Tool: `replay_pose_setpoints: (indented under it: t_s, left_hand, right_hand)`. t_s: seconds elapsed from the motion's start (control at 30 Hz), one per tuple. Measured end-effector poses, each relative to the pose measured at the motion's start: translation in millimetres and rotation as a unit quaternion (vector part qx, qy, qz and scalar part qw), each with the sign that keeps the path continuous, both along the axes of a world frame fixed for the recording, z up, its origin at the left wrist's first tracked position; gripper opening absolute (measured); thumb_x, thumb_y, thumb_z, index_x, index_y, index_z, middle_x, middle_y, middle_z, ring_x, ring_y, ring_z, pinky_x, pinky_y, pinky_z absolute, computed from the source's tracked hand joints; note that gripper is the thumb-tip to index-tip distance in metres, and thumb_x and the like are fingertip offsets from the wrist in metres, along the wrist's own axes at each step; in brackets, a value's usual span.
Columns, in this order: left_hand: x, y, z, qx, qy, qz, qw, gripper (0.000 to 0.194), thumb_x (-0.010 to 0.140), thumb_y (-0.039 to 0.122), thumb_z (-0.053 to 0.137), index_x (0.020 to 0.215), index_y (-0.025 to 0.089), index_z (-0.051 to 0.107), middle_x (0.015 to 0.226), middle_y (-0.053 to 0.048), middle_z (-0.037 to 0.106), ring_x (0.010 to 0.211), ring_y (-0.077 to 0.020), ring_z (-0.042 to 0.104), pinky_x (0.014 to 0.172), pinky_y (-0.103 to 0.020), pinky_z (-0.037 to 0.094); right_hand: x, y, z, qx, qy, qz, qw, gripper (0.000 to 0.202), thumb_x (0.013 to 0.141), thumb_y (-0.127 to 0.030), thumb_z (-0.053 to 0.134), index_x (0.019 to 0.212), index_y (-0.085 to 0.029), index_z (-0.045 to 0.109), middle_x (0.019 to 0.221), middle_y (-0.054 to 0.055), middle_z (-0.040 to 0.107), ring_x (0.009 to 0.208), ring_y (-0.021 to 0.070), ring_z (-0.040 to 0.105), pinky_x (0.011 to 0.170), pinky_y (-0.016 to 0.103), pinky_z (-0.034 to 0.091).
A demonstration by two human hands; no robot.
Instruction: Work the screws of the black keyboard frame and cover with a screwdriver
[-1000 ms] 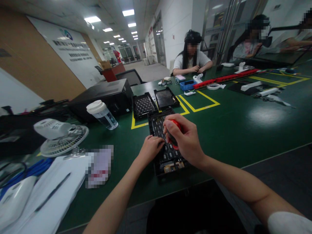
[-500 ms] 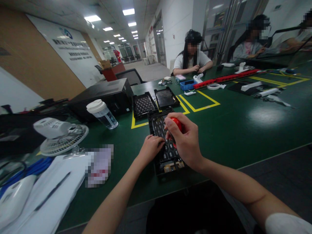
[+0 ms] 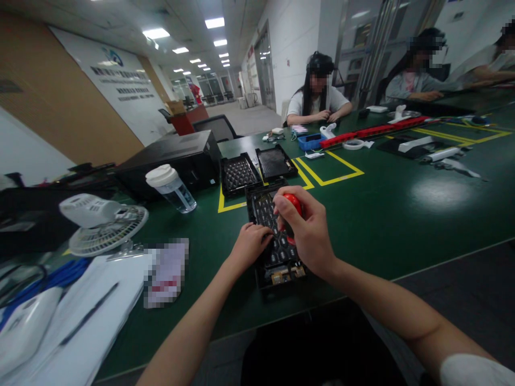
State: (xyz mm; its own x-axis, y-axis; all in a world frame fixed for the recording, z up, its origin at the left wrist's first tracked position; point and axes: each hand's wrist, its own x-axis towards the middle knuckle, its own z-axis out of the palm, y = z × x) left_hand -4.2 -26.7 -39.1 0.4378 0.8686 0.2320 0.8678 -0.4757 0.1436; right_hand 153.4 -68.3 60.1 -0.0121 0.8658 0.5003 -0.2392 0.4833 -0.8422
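Observation:
A long black case (image 3: 280, 256) with rows of oval bumps lies in front of me, a small gold-brown circuit board (image 3: 282, 275) showing at its near end. My left hand (image 3: 250, 246) rests on the left side of this case, fingers bent over its rim and holding it. Above its right side, my right hand (image 3: 308, 230) is wrapped round a red-and-black screwdriver (image 3: 294, 202), held upright. The screwdriver's tip is hidden behind my fingers, so contact with the case cannot be seen.
Two more black case parts, a bumpy one (image 3: 240, 174) and a flat one (image 3: 276, 162), lie beyond. To the left are a cup (image 3: 171, 187), a white fan (image 3: 107, 222) and a clipboard with papers (image 3: 92, 316). Another person (image 3: 319, 96) sits across the green table.
The view has shifted very slightly. Both hands stay at the case, and the right hand keeps its hold on the screwdriver with only a slight change in its angle.

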Motion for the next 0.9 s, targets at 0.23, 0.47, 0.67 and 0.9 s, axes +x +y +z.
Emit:
replay_pose_setpoints:
  t_s: [0.23,0.47,0.67,0.9]
  left_hand:
    - [-0.8,-1.1,1.9,-0.006,-0.005,-0.001,1.000,0.018,0.087,0.025,0.051,0.097,0.022,0.065,0.097,-0.004,0.070,0.091,-0.0194,0.063,0.099,-0.043,0.035]
    - [-0.6,-0.9,2.7,-0.014,-0.003,0.000,1.000,0.018,0.087,0.025,0.051,0.098,0.022,0.065,0.097,-0.003,0.070,0.093,-0.0188,0.062,0.100,-0.042,0.033]
    - [-2.2,3.6,-4.0,0.012,-0.008,0.000,1.000,0.014,0.086,0.023,0.053,0.092,0.022,0.066,0.089,-0.004,0.069,0.086,-0.0182,0.062,0.094,-0.040,0.040]
    - [-0.1,0.6,-4.3,0.022,-0.012,0.020,0.999,0.017,0.087,0.026,0.052,0.097,0.022,0.065,0.094,-0.004,0.067,0.093,-0.0187,0.059,0.097,-0.040,0.038]
  right_hand:
    - [1.2,4.5,-2.4,-0.019,0.068,0.060,0.996,0.025,0.090,-0.038,0.041,0.080,-0.019,0.055,0.068,-0.002,0.048,0.049,0.0058,0.042,0.045,0.020,0.034]
    - [13.3,19.4,0.5,-0.057,0.066,0.176,0.981,0.024,0.087,-0.034,0.038,0.083,-0.017,0.055,0.070,-0.001,0.052,0.050,0.0073,0.048,0.046,0.020,0.038]
    - [23.1,43.5,-4.0,-0.036,0.038,0.394,0.918,0.024,0.085,-0.037,0.043,0.089,-0.015,0.053,0.077,0.002,0.060,0.055,0.0110,0.058,0.052,0.023,0.046]
    - [25.6,55.7,-3.1,-0.057,0.043,0.500,0.863,0.025,0.075,-0.042,0.049,0.084,-0.019,0.043,0.083,0.006,0.066,0.068,0.0172,0.063,0.066,0.036,0.052]
